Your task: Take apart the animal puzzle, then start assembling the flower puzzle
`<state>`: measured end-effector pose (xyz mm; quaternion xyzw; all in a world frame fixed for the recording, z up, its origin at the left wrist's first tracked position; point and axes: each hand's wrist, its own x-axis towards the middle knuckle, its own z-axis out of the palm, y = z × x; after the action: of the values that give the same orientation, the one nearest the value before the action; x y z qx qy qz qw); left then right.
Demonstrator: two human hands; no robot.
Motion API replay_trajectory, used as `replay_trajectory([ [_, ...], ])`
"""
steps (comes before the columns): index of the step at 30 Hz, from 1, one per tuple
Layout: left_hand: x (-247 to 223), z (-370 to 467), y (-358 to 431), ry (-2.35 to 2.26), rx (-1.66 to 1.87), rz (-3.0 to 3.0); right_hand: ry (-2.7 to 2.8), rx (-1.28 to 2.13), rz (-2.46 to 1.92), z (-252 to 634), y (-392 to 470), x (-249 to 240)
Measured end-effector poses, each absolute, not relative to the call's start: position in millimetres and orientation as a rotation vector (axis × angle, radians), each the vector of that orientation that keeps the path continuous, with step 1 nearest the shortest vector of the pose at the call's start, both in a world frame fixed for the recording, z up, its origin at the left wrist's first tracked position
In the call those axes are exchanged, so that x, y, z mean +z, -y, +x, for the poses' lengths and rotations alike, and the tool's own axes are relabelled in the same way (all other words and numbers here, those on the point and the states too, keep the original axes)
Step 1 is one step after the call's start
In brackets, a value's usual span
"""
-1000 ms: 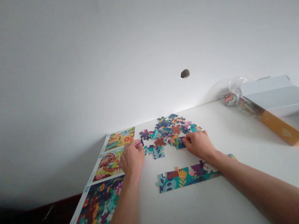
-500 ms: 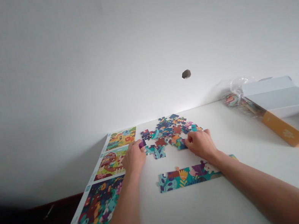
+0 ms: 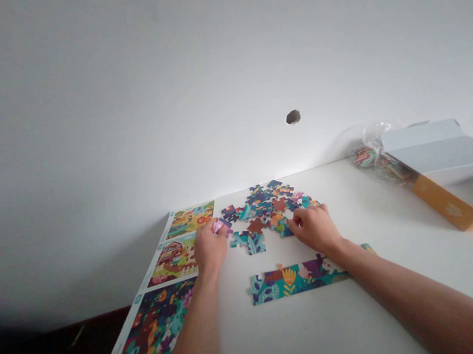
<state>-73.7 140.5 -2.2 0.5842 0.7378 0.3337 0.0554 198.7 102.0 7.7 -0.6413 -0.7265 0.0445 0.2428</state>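
Between the fingers of my left hand (image 3: 210,247) is a purple and pink puzzle piece (image 3: 221,226), at the left side of a pile of loose puzzle pieces (image 3: 263,201). My right hand (image 3: 315,228) is closed at the pile's right front edge, its fingertips at a dark teal piece (image 3: 284,228); whether they grip it cannot be made out. A teal leaf-patterned piece (image 3: 256,243) lies between the hands. Nearer to me, a joined puzzle strip (image 3: 298,279) lies flat, its right end partly behind my right forearm.
A sheet with three pictures (image 3: 152,323) lies along the left edge of the white table (image 3: 293,344). At the right are an open orange and white box (image 3: 447,204) and a clear plastic bag (image 3: 379,139) beside it. The wall with a hole (image 3: 293,117) stands behind.
The piece in my left hand has turned and shows more of its pink side. The leaf-patterned piece has shifted slightly right and forward. My right hand has barely moved.
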Motion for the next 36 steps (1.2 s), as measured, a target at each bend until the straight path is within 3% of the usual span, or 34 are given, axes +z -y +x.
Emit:
replay_trajectory([
  [4,-1,-70,-143,-2.038,1.278,1.609,1.992,0.139,-1.653,199,-103,7],
  [7,8,-61,-139,-1.602,1.46,1.247,2.036,0.16,-1.519,198,-101,7],
  [11,25,-53,-126,-1.27,1.382,1.131,2.192,0.264,-1.282,196,-96,10],
  [17,27,-59,-66,-1.546,1.2,1.328,2.557,0.517,-0.865,195,-83,15],
  [25,-13,-58,36,-1.948,1.225,1.511,2.691,0.609,-0.743,199,-81,16],
  [36,-6,-43,39,-2.188,1.048,1.587,2.685,0.608,-0.685,221,-71,16],
])
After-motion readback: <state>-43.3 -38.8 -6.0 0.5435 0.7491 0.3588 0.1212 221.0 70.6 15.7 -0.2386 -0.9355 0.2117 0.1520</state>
